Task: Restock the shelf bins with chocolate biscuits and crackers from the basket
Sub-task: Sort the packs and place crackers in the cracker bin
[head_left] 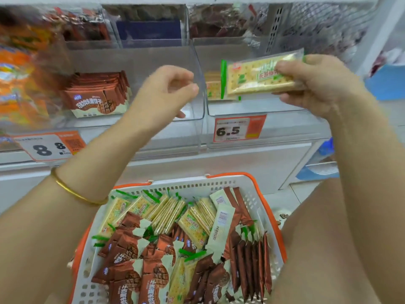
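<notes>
My right hand (315,82) grips a clear-wrapped cracker pack with green ends (252,77) and holds it over the right clear shelf bin (258,106). Another cracker pack (211,86) lies at the back of that bin. My left hand (168,91) hovers with curled fingers and nothing in it, in front of the left clear bin (192,116). That bin holds a row of upright brown chocolate biscuit packs (98,95). Below, the white basket with orange handles (263,194) is full of mixed cracker packs (166,211) and chocolate biscuit packs (135,273).
Price tags reading 8.8 (48,145) and 6.5 (238,129) hang on the shelf edge. Orange snack bags (17,84) crowd the far left. More clear bins (149,27) with dark packets line the shelf above. A gold bangle (74,191) circles my left wrist.
</notes>
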The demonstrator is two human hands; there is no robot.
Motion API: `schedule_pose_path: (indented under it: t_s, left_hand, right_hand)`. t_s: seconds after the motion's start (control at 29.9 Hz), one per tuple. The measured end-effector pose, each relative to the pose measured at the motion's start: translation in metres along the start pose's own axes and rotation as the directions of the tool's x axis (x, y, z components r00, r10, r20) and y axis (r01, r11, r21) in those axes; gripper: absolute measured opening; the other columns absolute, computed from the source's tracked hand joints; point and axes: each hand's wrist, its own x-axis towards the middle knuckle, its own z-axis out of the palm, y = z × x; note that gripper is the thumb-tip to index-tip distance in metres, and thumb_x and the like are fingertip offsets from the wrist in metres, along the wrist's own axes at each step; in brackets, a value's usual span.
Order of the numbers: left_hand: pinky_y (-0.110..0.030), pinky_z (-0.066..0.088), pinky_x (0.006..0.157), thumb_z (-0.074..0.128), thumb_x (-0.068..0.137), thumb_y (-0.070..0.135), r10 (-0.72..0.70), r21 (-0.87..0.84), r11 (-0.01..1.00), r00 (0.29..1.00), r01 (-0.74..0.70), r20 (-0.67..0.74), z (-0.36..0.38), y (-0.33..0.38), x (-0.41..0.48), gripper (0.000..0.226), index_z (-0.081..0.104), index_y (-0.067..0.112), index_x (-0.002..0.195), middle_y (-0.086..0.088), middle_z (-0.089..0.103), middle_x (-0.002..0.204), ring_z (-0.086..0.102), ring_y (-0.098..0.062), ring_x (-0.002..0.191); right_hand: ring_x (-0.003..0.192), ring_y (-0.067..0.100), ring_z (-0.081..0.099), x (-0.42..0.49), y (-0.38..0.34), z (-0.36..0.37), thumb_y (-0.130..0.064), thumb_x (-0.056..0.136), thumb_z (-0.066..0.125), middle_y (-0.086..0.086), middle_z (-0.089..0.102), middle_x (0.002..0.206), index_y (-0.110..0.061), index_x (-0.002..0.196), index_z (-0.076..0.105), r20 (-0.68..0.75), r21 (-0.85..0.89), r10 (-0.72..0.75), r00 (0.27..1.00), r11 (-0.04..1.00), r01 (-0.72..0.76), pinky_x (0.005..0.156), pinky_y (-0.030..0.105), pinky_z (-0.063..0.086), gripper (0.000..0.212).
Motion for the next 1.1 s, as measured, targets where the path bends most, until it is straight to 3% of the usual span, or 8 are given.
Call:
schedule_pose_path:
  t_s: [0.13,0.3,0.47,0.57,0.67,0.8,1.04,1.1]
  left_hand:
    - [-0.031,0.036,0.105,0.062,0.089,0.035,0.028,0.365,0.931,1.000,-0.025,-0.002,0.014,-0.006,0.038,0.053,0.043,0.017,0.136,-0.003,0.044,0.137,0.046,-0.015,0.123]
    - [-0.031,0.024,0.109,0.066,0.085,0.033,0.013,0.523,0.851,0.998,-0.042,0.059,0.035,-0.015,0.066,0.076,0.026,0.012,0.146,-0.010,0.029,0.147,0.026,-0.026,0.138]
    - [-0.030,0.019,0.110,0.062,0.082,0.017,0.011,0.515,0.855,0.995,-0.061,0.100,0.043,-0.026,0.072,0.084,0.014,0.013,0.150,-0.009,0.023,0.152,0.020,-0.026,0.140]
    - [-0.029,0.018,0.110,0.061,0.082,0.016,0.022,0.509,0.857,0.994,-0.076,0.111,0.042,-0.028,0.072,0.084,0.013,0.014,0.150,-0.008,0.021,0.153,0.018,-0.024,0.141]
    - [-0.028,0.021,0.107,0.060,0.081,0.014,0.046,0.499,0.861,0.993,-0.094,0.109,0.042,-0.027,0.071,0.081,0.016,0.014,0.149,-0.007,0.025,0.150,0.021,-0.024,0.139]
    - [-0.023,0.022,0.098,0.060,0.081,0.014,0.069,0.477,0.872,0.992,-0.113,0.109,0.042,-0.028,0.071,0.075,0.023,0.014,0.145,-0.007,0.030,0.147,0.025,-0.022,0.136]
    - [-0.038,0.021,0.115,0.065,0.082,0.032,0.035,0.461,0.884,0.994,-0.079,0.103,0.040,-0.031,0.070,0.085,0.016,0.017,0.150,-0.003,0.025,0.152,0.019,-0.024,0.141]
    - [-0.035,0.021,0.114,0.064,0.085,0.027,0.069,0.436,0.896,0.996,-0.084,0.050,0.038,-0.026,0.059,0.079,0.018,0.018,0.149,-0.001,0.024,0.151,0.021,-0.021,0.140]
  right_hand:
    - [0.054,0.005,0.065,0.068,0.009,0.011,-0.012,0.083,0.072,0.000,0.066,0.076,-0.009,0.097,0.059,-0.087,-0.227,0.059,0.994,0.971,-0.078,0.054,0.028,0.059,0.020]
    - [0.074,0.019,0.067,0.139,0.045,0.048,-0.005,0.074,0.078,0.011,0.068,0.097,-0.003,0.108,0.052,-0.006,-0.377,0.243,0.970,0.898,-0.227,0.068,0.038,0.058,0.043]
    - [0.112,0.028,0.057,0.175,0.068,0.052,-0.029,0.072,0.082,0.010,0.057,0.126,-0.007,0.136,0.042,-0.042,-0.607,0.194,0.980,0.774,-0.179,0.092,0.041,0.051,0.079]
    - [0.103,0.027,0.057,0.182,0.072,0.052,-0.036,0.074,0.080,0.009,0.056,0.120,-0.008,0.134,0.044,-0.032,-0.730,0.142,0.989,0.673,-0.120,0.088,0.041,0.053,0.075]
    - [0.087,0.023,0.054,0.185,0.076,0.058,-0.031,0.076,0.078,0.010,0.053,0.113,-0.007,0.123,0.045,-0.031,-0.738,0.120,0.992,0.667,-0.104,0.071,0.035,0.056,0.063]
    - [0.098,0.027,0.053,0.182,0.077,0.062,-0.022,0.075,0.079,0.012,0.048,0.128,-0.007,0.129,0.033,-0.059,-0.664,0.127,0.990,0.735,-0.134,0.065,0.031,0.051,0.072]
    - [0.119,0.033,0.049,0.176,0.068,0.062,-0.016,0.078,0.078,0.013,0.042,0.136,-0.008,0.139,0.019,-0.110,-0.617,0.148,0.983,0.765,-0.184,0.086,0.036,0.051,0.086]
    - [0.117,0.035,0.051,0.165,0.056,0.059,-0.016,0.087,0.068,0.012,0.040,0.134,-0.011,0.143,0.016,-0.127,-0.446,0.229,0.965,0.856,-0.262,0.091,0.044,0.051,0.077]
